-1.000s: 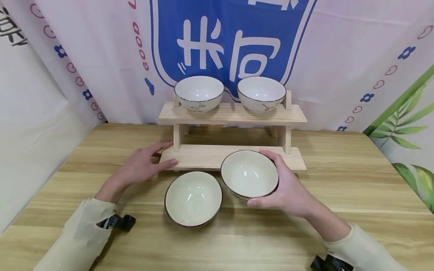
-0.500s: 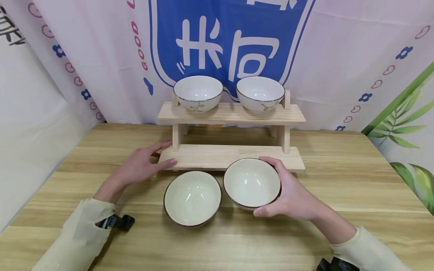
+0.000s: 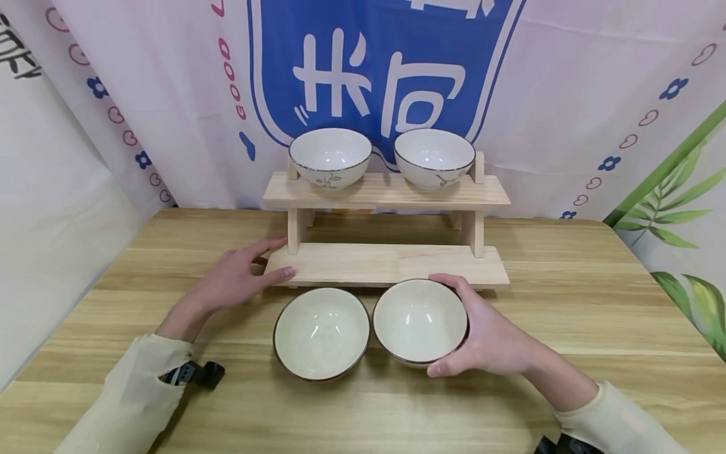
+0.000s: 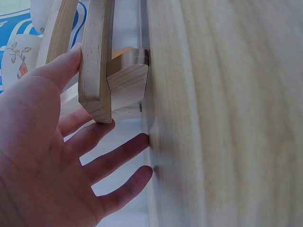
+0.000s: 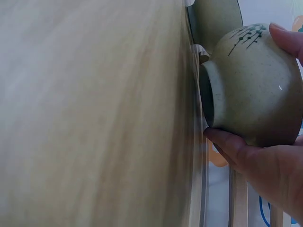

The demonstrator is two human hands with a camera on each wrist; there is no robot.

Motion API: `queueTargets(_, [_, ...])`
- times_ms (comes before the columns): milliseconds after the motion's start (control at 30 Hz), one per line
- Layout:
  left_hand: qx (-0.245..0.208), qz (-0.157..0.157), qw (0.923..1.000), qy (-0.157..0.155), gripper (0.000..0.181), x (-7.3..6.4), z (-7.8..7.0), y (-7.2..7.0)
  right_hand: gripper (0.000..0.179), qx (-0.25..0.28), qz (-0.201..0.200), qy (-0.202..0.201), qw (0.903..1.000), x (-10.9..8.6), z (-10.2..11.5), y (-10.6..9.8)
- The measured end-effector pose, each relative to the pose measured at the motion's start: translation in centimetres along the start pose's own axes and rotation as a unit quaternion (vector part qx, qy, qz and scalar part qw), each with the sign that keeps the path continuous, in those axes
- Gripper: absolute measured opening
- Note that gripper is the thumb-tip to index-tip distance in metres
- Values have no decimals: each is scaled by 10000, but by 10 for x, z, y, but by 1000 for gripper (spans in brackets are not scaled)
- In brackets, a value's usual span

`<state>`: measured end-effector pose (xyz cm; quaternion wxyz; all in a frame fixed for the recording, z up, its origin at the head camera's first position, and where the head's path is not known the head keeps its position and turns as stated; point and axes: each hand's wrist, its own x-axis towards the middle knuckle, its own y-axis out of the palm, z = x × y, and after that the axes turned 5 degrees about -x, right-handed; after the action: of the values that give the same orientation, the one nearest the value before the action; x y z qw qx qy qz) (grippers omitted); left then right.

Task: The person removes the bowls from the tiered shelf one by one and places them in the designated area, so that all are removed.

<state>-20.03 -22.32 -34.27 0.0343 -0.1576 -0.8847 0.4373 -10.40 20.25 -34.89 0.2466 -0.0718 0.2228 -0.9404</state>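
Observation:
My right hand point(image 3: 482, 337) grips a cream bowl point(image 3: 418, 320) with a dark rim, thumb on the near side and fingers round the far right. In the right wrist view, that bowl point(image 5: 255, 85) shows a green dotted pattern, its foot close above or on the tabletop. A similar bowl point(image 3: 321, 334) stands just left of it. My left hand point(image 3: 235, 274) touches the left end of the wooden two-tier stand point(image 3: 351, 263). In the left wrist view, the thumb lies against the board point(image 4: 94, 61) and the other fingers spread out nearly straight beside its end.
Two white bowls, a left one point(image 3: 331, 157) and a right one point(image 3: 435, 157), sit on the stand's upper shelf. The stand rests on a wood-grain table point(image 3: 567, 302) before a printed curtain point(image 3: 567, 94). Bare wood surface lies in front of and right of the hands.
My right hand has brought its bowl back from the stand's lower shelf toward the near side, level with the other cream bowl. The left hand has stayed on the stand.

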Motion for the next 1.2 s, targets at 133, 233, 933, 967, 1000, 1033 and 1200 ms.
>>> queueTargets(133, [10, -8, 10000, 20, 87, 0, 0, 0, 114, -21, 47, 21, 10000, -1, -1, 0])
queueTargets(233, [14, -14, 10000, 17, 87, 0, -1, 0, 115, -138, 63, 58, 9999, 0, -1, 0])
queueTargets(933, [31, -10, 10000, 15, 86, 0, -1, 0, 120, -572, 508, 17, 9971, 4, -1, -5])
queueTargets(967, [33, -9, 10000, 11, 86, 0, -1, 0, 120, -572, 531, 20, 9969, 5, 0, -5])
queueTargets(1000, [32, -7, 10000, 8, 86, -1, -1, 0, 120, -578, 554, 32, 9968, 5, 0, -5])
queueTargets(1033, [28, -4, 10000, 15, 86, 0, -1, 0, 121, -577, 573, 45, 9967, 5, 0, -5])
queueTargets(1200, [19, 7, 10000, 23, 86, 0, -1, 1, 122, -589, 691, 135, 9958, 4, 3, -6])
